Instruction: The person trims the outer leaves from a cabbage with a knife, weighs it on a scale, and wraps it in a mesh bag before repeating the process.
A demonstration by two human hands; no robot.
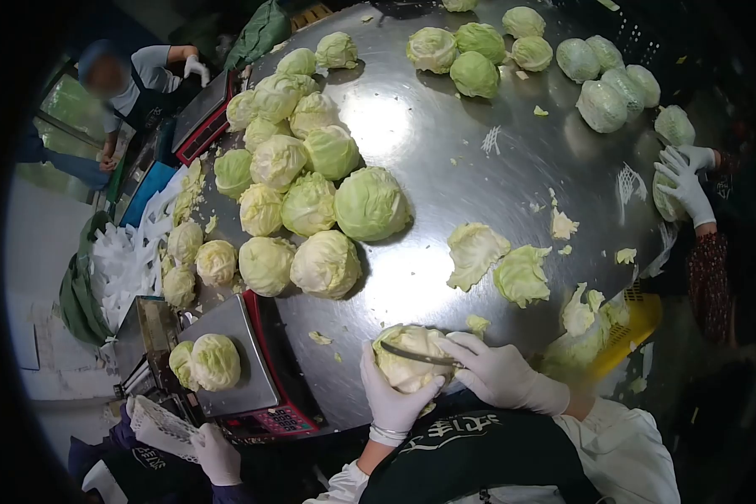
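Observation:
At the table's near edge my gloved left hand (392,399) cradles a pale cabbage (412,380) from its left and underside. My gloved right hand (500,372) grips a knife (416,355), whose narrow dark blade lies across the top of that cabbage. The knife's handle is hidden in my fingers. Just beyond my hands, a small leaf scrap (477,325) and two large loose cabbage leaves (476,254) rest on the metal table (420,294).
Many cabbages (309,203) crowd the table's left side. A scale (239,361) holds two cabbages. Net-wrapped cabbages (603,105) lie far right, near a co-worker's gloved hands (685,181). A yellow basket (638,323) with leaves stands right. Another person's gloved hand (216,454) holds white netting (161,427).

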